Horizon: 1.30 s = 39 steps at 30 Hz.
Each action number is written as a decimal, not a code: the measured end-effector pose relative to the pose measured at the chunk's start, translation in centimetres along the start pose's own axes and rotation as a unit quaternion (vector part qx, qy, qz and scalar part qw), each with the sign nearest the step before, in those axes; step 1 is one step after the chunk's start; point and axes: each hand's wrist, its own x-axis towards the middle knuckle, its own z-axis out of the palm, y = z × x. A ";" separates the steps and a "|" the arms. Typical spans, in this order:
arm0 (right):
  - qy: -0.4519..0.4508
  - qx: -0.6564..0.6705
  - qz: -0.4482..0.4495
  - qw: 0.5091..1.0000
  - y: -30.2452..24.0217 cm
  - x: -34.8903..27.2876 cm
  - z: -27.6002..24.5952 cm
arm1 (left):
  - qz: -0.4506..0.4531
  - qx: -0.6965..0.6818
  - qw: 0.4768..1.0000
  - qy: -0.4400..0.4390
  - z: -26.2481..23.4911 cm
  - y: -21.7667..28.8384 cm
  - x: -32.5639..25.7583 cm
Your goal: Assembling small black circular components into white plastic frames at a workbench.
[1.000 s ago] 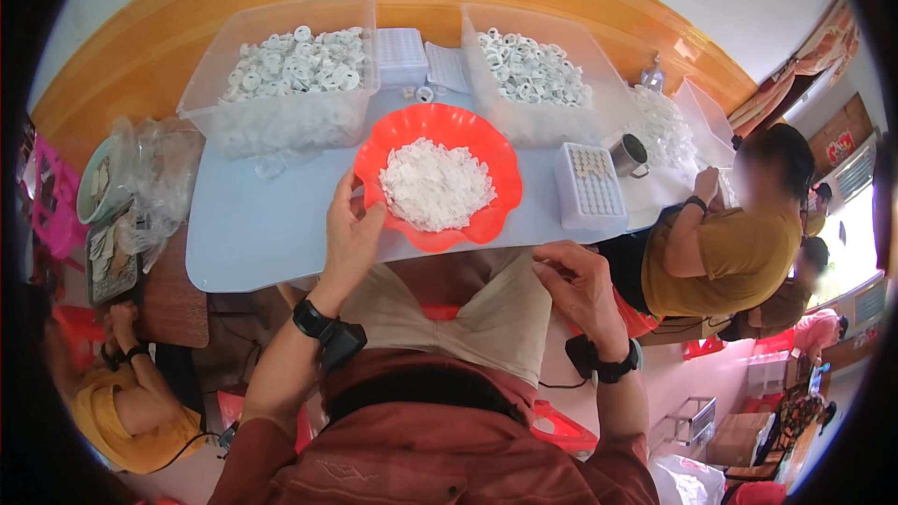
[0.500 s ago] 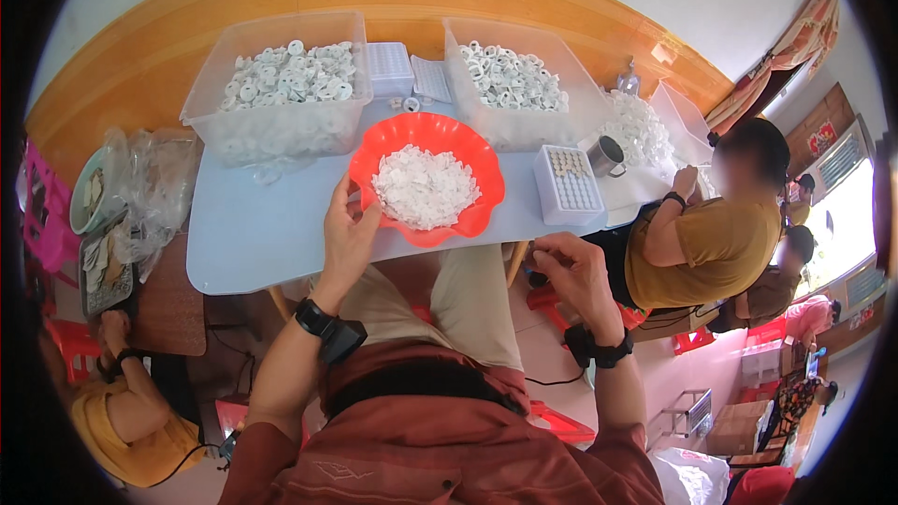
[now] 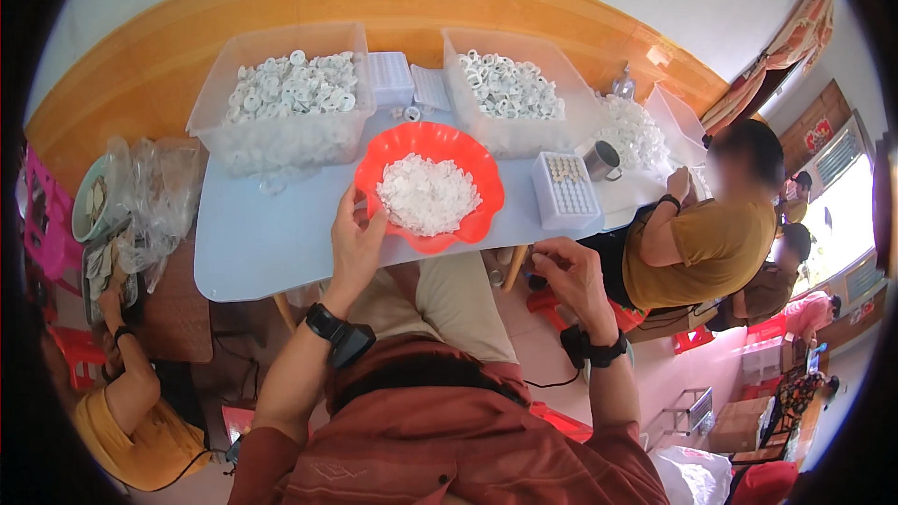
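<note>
Centrally, the red bowl of white bits is over the table. At its eight o'clock, the left hand meets the rim, thumb and fingers apart; whether clamped, I cannot tell. At four, the right hand has fingertips near together, contents unclear. Bins stand at ten and one.

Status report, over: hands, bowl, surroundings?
Left hand at rim of red bowl. Right hand apart, fingers curled. White pieces heaped inside. Gridded white box right of bowl.

The bowl looks glossy plastic, the mug smooth metal.
</note>
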 end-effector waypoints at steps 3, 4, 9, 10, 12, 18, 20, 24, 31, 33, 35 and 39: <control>-0.003 0.024 0.069 0.997 -0.4 -0.4 0.1 | 0.002 -0.005 1.000 0.006 0.1 -0.1 0.0; 0.010 0.027 0.063 0.998 0.1 -0.5 -0.1 | 0.014 -0.007 1.000 0.007 0.2 -0.1 0.1; 0.045 -0.037 0.055 0.997 -0.7 0.5 -0.8 | 0.012 0.017 1.000 0.006 0.0 0.1 0.1; 0.047 -0.034 0.094 0.994 -1.2 0.9 -0.9 | -0.003 0.020 1.000 0.006 -0.1 0.2 0.1; 0.051 -0.026 0.132 0.990 -0.9 1.4 -1.0 | 0.007 0.019 1.000 0.009 0.0 0.1 0.0; 0.063 -0.077 0.027 0.995 2.8 2.5 0.2 | 0.006 0.038 0.999 0.008 0.3 0.6 -0.2; 0.038 -0.130 0.015 0.991 2.7 2.8 0.5 | 0.005 0.041 0.999 0.009 0.2 0.6 -0.2; 0.041 -0.209 -0.066 0.975 4.7 2.8 1.3 | -0.001 0.034 0.999 0.006 0.6 1.2 -0.3; 0.032 -0.284 -0.048 0.957 6.4 2.6 1.7 | -0.002 0.040 0.999 0.011 0.6 0.7 -0.1; 0.036 -0.277 -0.052 0.959 6.7 2.6 1.6 | 0.000 0.041 0.999 0.009 0.7 0.8 -0.1; 0.039 -0.270 -0.063 0.960 7.0 2.7 1.4 | 0.002 0.041 0.999 0.006 0.6 0.8 -0.1; 0.037 -0.257 -0.042 0.965 6.5 2.7 1.2 | 0.005 0.049 0.999 0.009 0.8 1.1 -0.2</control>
